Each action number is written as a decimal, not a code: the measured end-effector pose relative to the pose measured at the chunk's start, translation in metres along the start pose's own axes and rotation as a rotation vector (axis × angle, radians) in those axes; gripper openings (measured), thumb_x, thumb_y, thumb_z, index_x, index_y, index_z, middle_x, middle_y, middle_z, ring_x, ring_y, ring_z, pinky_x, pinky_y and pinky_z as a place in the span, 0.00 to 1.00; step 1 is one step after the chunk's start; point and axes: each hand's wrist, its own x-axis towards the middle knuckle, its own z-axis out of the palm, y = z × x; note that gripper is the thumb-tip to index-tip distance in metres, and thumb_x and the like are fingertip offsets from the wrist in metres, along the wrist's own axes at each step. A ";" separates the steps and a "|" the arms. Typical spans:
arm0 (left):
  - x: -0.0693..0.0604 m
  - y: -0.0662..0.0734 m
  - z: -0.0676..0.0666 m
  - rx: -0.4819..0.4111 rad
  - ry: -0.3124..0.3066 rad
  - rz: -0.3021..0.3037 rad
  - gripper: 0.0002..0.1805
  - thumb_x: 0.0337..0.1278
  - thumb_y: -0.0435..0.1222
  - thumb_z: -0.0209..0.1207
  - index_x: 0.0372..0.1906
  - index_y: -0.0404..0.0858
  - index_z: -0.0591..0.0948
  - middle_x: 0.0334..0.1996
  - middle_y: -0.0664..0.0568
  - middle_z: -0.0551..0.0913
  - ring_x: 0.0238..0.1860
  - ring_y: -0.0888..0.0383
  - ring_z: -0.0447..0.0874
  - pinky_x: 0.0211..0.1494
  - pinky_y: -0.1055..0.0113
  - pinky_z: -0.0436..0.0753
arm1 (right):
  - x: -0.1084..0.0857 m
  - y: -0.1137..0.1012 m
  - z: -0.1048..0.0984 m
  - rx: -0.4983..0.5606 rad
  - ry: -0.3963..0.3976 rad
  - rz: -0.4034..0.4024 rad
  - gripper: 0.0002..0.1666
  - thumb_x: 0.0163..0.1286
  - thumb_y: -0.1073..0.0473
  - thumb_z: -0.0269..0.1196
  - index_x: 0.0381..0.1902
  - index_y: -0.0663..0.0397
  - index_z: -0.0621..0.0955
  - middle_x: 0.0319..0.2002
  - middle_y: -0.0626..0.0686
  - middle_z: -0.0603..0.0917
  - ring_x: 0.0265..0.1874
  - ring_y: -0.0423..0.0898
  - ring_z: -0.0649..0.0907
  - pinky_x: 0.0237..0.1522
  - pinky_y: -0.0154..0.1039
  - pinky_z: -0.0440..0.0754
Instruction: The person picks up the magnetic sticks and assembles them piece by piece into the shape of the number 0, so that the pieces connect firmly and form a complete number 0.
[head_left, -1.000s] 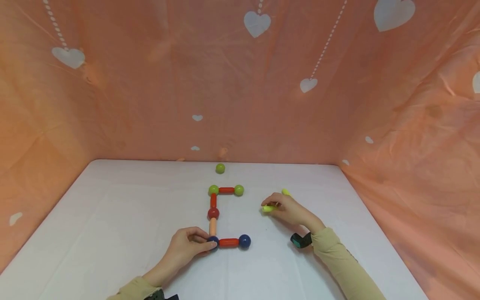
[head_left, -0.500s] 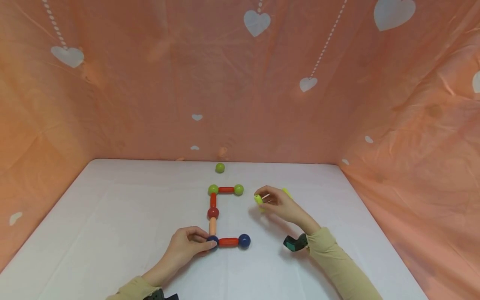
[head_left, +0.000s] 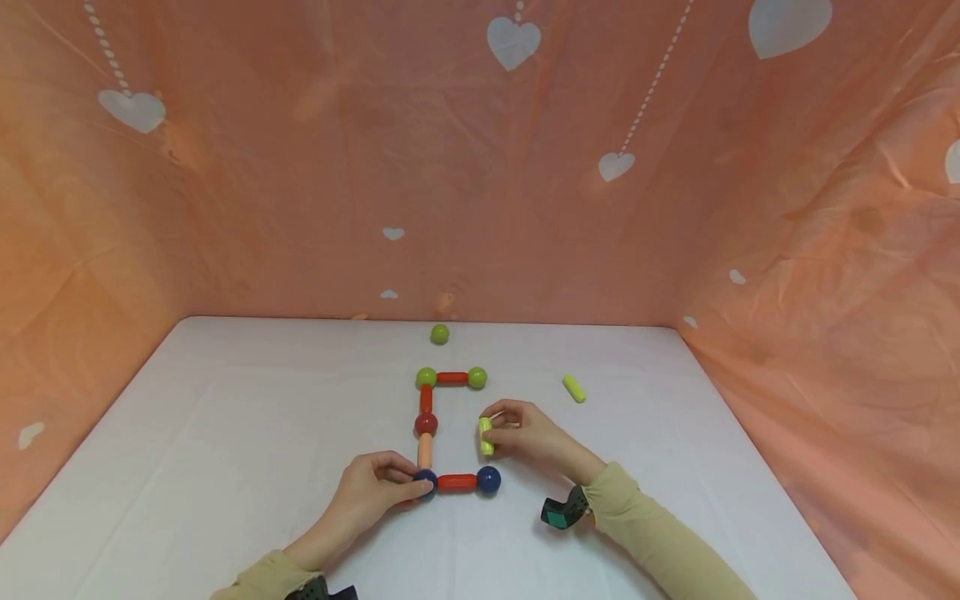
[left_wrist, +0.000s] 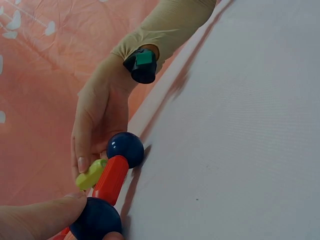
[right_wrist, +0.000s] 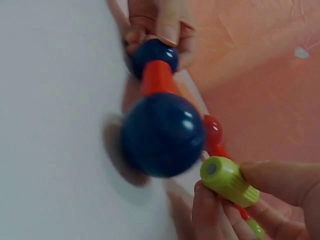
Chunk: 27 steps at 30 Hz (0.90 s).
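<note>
My left hand (head_left: pixel 371 492) pinches a dark blue ball (left_wrist: pixel 96 220) at the near left corner of a chain of balls and rods on the table. From that ball a red rod (head_left: pixel 457 483) runs right to another blue ball (head_left: pixel 488 480). A peach rod (head_left: pixel 425 451) leads away to a red ball (head_left: pixel 426 424). Beyond it come a red rod (head_left: pixel 426 398), a green ball (head_left: pixel 426 377), a red rod (head_left: pixel 452 378) and a second green ball (head_left: pixel 477 377). My right hand (head_left: pixel 532 433) holds a yellow-green rod (right_wrist: pixel 229 181) just behind the right blue ball, apart from it.
A loose yellow-green rod (head_left: pixel 573 388) lies on the white table (head_left: pixel 300 375) to the right. One loose green ball (head_left: pixel 439 334) sits near the back edge. An orange cloth (head_left: pixel 337 208) with hearts hangs behind and at both sides.
My right hand has lifted the yellow-green rod, turned it and brought it left and nearer to the right blue ball. The left hand stays on its blue ball.
</note>
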 end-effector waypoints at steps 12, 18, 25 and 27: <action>0.002 -0.002 0.000 -0.022 -0.020 0.015 0.17 0.39 0.34 0.75 0.34 0.30 0.82 0.27 0.47 0.83 0.30 0.54 0.85 0.34 0.64 0.86 | -0.004 0.000 0.008 -0.014 -0.015 0.035 0.20 0.64 0.64 0.64 0.52 0.67 0.76 0.36 0.55 0.82 0.33 0.46 0.82 0.38 0.42 0.85; 0.002 -0.001 0.000 -0.011 -0.009 0.007 0.17 0.38 0.34 0.75 0.34 0.31 0.82 0.27 0.48 0.83 0.29 0.54 0.84 0.34 0.64 0.86 | -0.006 -0.002 0.009 0.000 -0.017 0.042 0.20 0.65 0.64 0.64 0.52 0.68 0.76 0.36 0.54 0.82 0.33 0.45 0.82 0.38 0.41 0.85; 0.002 -0.002 0.000 -0.022 -0.013 0.019 0.16 0.39 0.33 0.75 0.33 0.30 0.82 0.26 0.47 0.83 0.29 0.54 0.84 0.34 0.64 0.86 | -0.008 -0.001 0.006 0.083 -0.042 0.005 0.20 0.67 0.65 0.62 0.53 0.72 0.74 0.36 0.55 0.80 0.33 0.46 0.82 0.40 0.44 0.85; 0.002 -0.002 0.000 -0.026 -0.014 0.019 0.16 0.39 0.33 0.75 0.33 0.30 0.82 0.26 0.47 0.83 0.29 0.54 0.84 0.34 0.64 0.86 | -0.009 -0.001 0.005 0.106 -0.055 -0.004 0.20 0.68 0.64 0.60 0.54 0.72 0.73 0.37 0.55 0.79 0.34 0.46 0.82 0.41 0.45 0.85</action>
